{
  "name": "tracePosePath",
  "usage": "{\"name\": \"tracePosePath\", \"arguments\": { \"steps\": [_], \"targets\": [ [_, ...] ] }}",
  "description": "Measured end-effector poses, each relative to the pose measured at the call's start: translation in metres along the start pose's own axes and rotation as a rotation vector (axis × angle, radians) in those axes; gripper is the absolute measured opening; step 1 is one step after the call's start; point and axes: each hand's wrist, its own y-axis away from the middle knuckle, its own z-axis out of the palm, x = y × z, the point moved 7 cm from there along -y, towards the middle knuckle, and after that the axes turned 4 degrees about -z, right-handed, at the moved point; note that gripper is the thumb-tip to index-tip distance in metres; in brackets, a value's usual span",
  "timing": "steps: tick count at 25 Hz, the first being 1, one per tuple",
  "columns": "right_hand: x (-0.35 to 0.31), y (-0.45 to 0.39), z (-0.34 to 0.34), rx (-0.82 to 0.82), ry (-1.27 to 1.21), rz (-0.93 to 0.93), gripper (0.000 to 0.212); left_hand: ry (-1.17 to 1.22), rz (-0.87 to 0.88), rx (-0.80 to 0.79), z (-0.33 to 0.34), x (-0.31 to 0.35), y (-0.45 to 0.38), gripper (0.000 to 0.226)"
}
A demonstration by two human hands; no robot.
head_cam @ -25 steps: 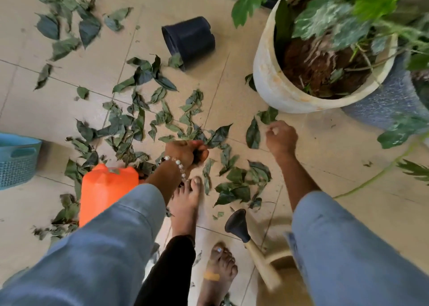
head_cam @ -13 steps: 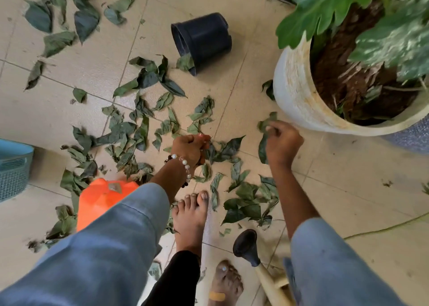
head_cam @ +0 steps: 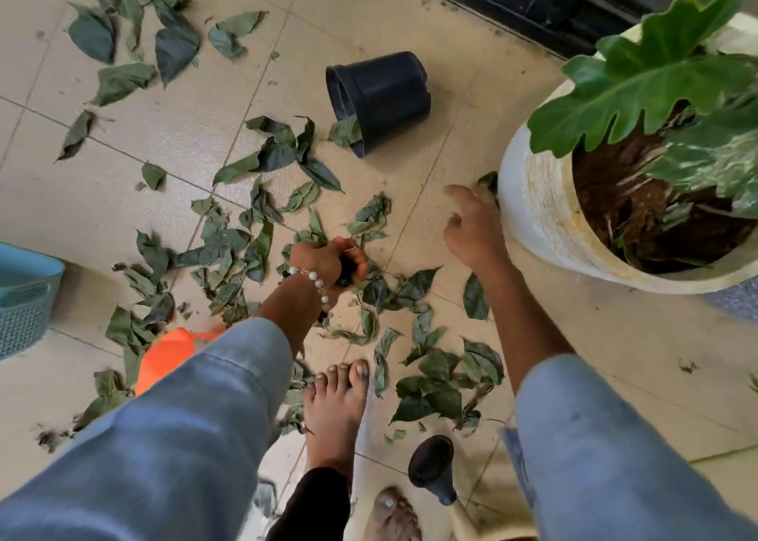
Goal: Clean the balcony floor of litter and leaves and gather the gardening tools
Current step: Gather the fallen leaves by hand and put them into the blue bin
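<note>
Dry green leaves point(head_cam: 246, 245) lie scattered over the beige tiled floor. My left hand point(head_cam: 324, 261), with a bead bracelet on the wrist, is down among them, fingers curled round a dark bunch that looks like leaves. My right hand point(head_cam: 471, 229) hovers just left of the big white planter point(head_cam: 529, 212) with its fingers loosely spread and nothing in them. Its fingertips are near a leaf point(head_cam: 489, 180) lying against the planter's wall. A watering can's black spout point(head_cam: 430, 464) points up by my right sleeve. An orange container point(head_cam: 168, 354) sits partly hidden behind my left sleeve.
A black plastic pot point(head_cam: 385, 95) lies tipped on its side at the back, with a leaf at its mouth. A blue slotted basket point(head_cam: 24, 294) stands at the left edge. My bare feet point(head_cam: 334, 409) are among the leaves. A dark door frame point(head_cam: 512, 3) runs along the back.
My right hand went from curled over a leaf by the planter to fingers spread, a little further forward. My left hand keeps its grip on the dark bunch. The camera dipped closer.
</note>
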Motion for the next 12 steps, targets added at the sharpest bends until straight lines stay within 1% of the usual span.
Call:
{"name": "tracePosePath", "arguments": {
  "steps": [1, 2, 3, 4, 6, 8, 9, 10, 12],
  "targets": [
    [0.01, -0.014, 0.008, -0.069, 0.201, 0.042, 0.056, -0.001, -0.002, -0.026, -0.001, 0.0, -0.002, 0.03],
    [0.018, -0.025, 0.015, -0.136, 0.346, 0.088, 0.063, 0.003, -0.007, -0.055, -0.002, -0.002, -0.003, 0.033],
    [0.023, -0.033, 0.022, -0.179, 0.441, 0.121, 0.066, 0.012, -0.01, -0.081, -0.002, -0.004, -0.004, 0.037],
    [0.025, -0.039, 0.026, -0.186, 0.486, 0.142, 0.065, 0.017, -0.009, -0.101, -0.001, -0.005, -0.005, 0.039],
    [0.027, -0.048, 0.03, -0.124, 0.483, 0.174, 0.055, -0.018, 0.011, -0.115, 0.0, -0.004, -0.006, 0.037],
    [0.019, -0.045, 0.023, 0.001, 0.49, 0.136, 0.038, -0.123, 0.062, -0.098, -0.001, 0.0, -0.005, 0.032],
    [0.016, -0.04, 0.02, 0.063, 0.453, 0.098, 0.03, -0.181, 0.104, -0.091, -0.002, 0.002, -0.004, 0.03],
    [0.014, -0.033, 0.018, 0.114, 0.388, 0.058, 0.026, -0.234, 0.147, -0.091, -0.002, 0.003, -0.002, 0.03],
    [0.008, -0.007, 0.015, 0.2, 0.142, 0.007, 0.025, -0.316, 0.19, -0.085, -0.001, 0.0, 0.002, 0.029]
  ]
}}
